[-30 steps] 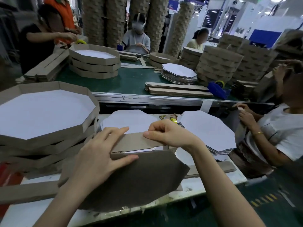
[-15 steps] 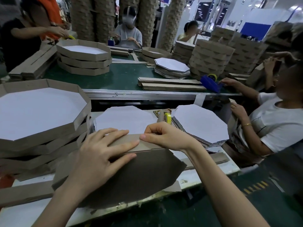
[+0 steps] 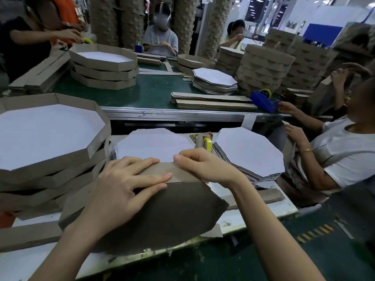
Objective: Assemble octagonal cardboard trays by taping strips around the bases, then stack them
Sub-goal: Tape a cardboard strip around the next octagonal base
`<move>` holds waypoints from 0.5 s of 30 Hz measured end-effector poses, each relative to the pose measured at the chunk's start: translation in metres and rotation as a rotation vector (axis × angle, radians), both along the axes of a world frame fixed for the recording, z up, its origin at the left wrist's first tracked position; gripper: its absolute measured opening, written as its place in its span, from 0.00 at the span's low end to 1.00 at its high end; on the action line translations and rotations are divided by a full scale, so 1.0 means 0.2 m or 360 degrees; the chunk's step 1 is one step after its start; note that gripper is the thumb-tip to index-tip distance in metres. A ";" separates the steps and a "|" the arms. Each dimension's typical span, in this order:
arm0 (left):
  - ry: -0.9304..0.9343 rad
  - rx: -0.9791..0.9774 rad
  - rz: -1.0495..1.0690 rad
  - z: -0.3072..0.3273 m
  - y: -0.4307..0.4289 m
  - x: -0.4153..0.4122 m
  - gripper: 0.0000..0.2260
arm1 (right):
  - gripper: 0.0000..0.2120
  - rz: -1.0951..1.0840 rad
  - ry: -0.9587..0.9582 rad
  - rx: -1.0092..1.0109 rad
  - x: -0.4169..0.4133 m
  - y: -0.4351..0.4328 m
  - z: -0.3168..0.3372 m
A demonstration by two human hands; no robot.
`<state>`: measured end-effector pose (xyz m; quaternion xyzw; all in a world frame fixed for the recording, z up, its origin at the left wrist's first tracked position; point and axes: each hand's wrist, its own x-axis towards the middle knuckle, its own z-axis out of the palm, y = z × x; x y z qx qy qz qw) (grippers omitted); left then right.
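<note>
A brown octagonal base (image 3: 166,216) lies upside down and tilted toward me at the front of the white table (image 3: 263,216). A cardboard strip (image 3: 182,173) is folded along its far edge. My left hand (image 3: 121,191) presses flat on the strip and the base, fingers spread. My right hand (image 3: 203,167) has curled fingers and pinches the strip's top edge right beside the left fingertips. Finished trays (image 3: 46,138) are stacked at the left. Two piles of white octagonal bases (image 3: 152,145) (image 3: 247,151) lie behind, with a yellow tape dispenser (image 3: 207,143) between them.
Loose strips (image 3: 26,236) lie at the table's front left and right. A green conveyor (image 3: 152,92) beyond carries more trays (image 3: 103,65), strips and a blue tape dispenser (image 3: 261,99). A seated person (image 3: 334,155) works close on my right; others work across the belt.
My left hand's fingers slid right along the strip until they nearly meet my right hand. The view dropped slightly and moved closer to the table.
</note>
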<state>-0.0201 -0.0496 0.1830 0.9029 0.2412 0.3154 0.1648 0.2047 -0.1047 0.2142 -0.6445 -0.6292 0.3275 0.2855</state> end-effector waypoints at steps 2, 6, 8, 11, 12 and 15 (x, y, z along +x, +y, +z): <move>-0.0019 -0.0103 -0.0009 0.02 0.01 0.01 0.16 | 0.15 -0.0201 0.0230 -0.0008 0.07 0.04 -0.02; -0.0029 -0.0188 -0.0040 0.04 0.02 0.01 0.17 | 0.11 -0.0963 0.0619 -0.0025 0.29 0.21 -0.17; -0.0038 -0.0199 -0.0035 0.03 0.02 0.01 0.16 | 0.12 -0.1217 0.0676 -0.0183 0.43 0.29 -0.28; -0.0059 -0.0228 -0.0007 0.04 0.03 0.02 0.14 | 0.11 -0.1421 0.0641 -0.0386 0.59 0.36 -0.43; -0.0054 -0.0232 0.0000 0.04 0.04 0.02 0.13 | 0.10 -0.1455 0.0612 -0.0419 0.64 0.38 -0.48; -0.0035 -0.0230 0.0017 0.04 0.07 0.04 0.12 | 0.11 -0.1481 0.0488 -0.0545 0.76 0.43 -0.62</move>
